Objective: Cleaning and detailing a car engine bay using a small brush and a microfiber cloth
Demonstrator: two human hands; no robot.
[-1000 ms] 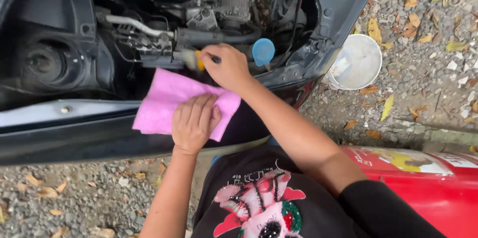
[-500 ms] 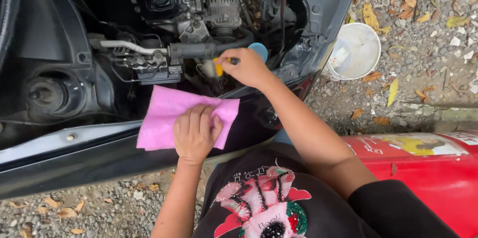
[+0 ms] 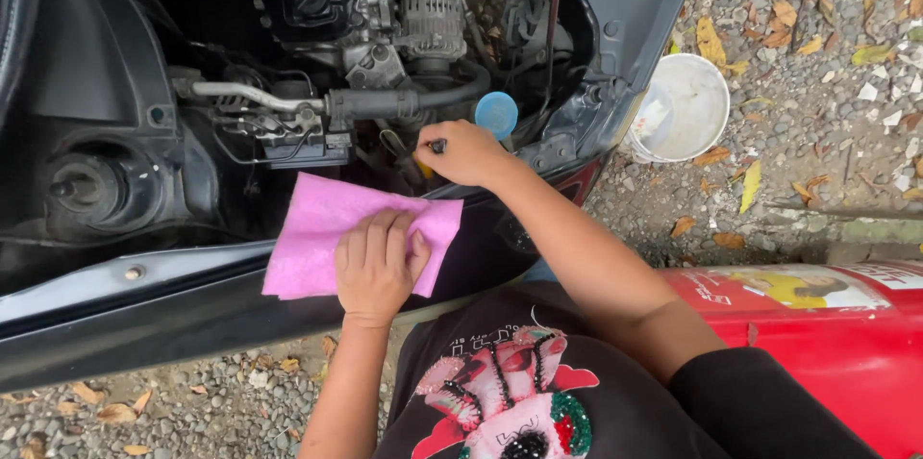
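A person leans over an open car engine bay, seen from above. The left hand (image 3: 377, 262) lies flat with fingers spread, pressing a pink cloth (image 3: 327, 238) onto the front edge of the car body (image 3: 144, 310). The right hand (image 3: 468, 152) is closed around a small yellow-handled part (image 3: 424, 168) (probably a dipstick grip, mostly hidden by the fingers) just below a black hose (image 3: 404, 101) and beside a round blue cap (image 3: 496, 114). To do this well, the grip should stay firm and the pull straight, so the part does not scrape nearby hoses, with the cloth kept close underneath to catch drips. A white bucket (image 3: 685, 108) stands on the gravel (image 3: 827, 132) beyond the car, and a red container (image 3: 827, 344) sits by the person's right side.
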